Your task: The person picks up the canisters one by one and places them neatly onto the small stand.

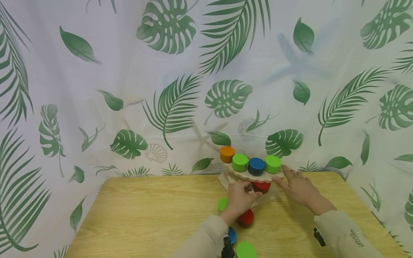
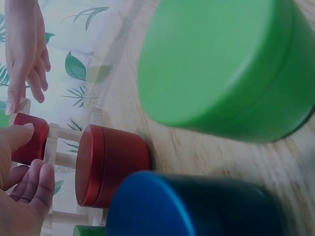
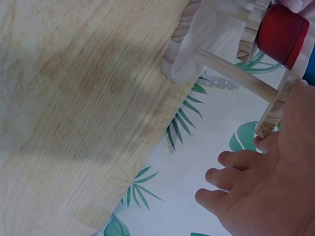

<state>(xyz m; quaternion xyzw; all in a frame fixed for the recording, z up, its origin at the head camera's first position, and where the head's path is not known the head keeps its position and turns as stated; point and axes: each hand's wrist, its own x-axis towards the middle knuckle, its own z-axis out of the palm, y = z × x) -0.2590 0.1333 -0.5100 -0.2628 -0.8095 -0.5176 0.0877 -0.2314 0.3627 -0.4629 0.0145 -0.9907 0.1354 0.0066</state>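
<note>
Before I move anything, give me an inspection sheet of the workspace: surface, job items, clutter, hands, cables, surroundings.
Surface: wood-grain table.
Job's things, rack: tiered wooden rack; its scalloped top shelf bears, left to right, orange cylinder, left green cylinder, upper blue cylinder and right green cylinder.
Job's things, front: lower red cylinder, lower blue cylinder and front green cylinder; another green cylinder is partly hidden by the left hand.
Clutter: nothing seen.
Left hand: pinches upper red cylinder, below the top shelf.
Right hand: touches the top shelf's right end.
Cables: nothing seen.
Surroundings: leaf-print sheet behind the table.
</note>
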